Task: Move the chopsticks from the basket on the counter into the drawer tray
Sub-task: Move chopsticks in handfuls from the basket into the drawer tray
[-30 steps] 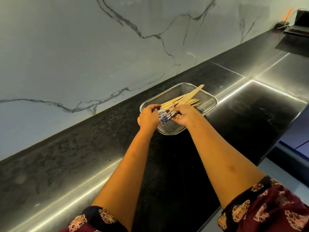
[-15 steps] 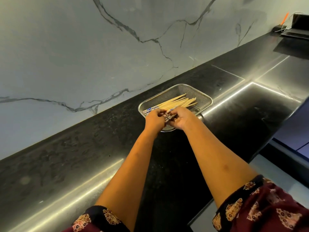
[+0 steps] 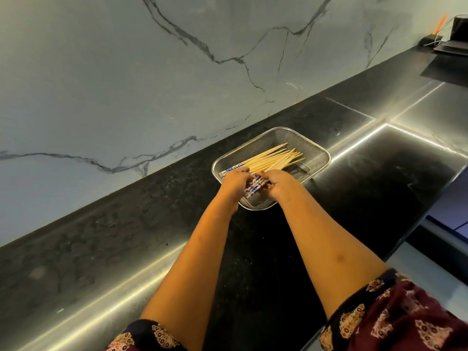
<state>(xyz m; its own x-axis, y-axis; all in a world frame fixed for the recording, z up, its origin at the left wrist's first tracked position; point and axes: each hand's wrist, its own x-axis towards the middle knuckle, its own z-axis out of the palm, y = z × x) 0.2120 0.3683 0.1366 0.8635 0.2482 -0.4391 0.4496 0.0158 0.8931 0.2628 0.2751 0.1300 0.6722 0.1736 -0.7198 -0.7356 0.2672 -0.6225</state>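
A rectangular metal mesh basket stands on the black counter. Several pale wooden chopsticks with blue-and-white patterned ends lie inside it, tips pointing to the far right. My left hand and my right hand both reach into the near end of the basket, fingers curled around the patterned ends of the bundle. One chopstick's patterned end sticks out to the left of my left hand. No drawer or tray is in view.
A marble-patterned wall rises behind the counter. A dark device with an orange piece sits at the far right end. The counter's front edge drops away at the right, with floor below.
The chopstick bundle was raised and tilted above the basket a second ago; it now lies flat in the basket, spread a little, with both hands still around its patterned ends.
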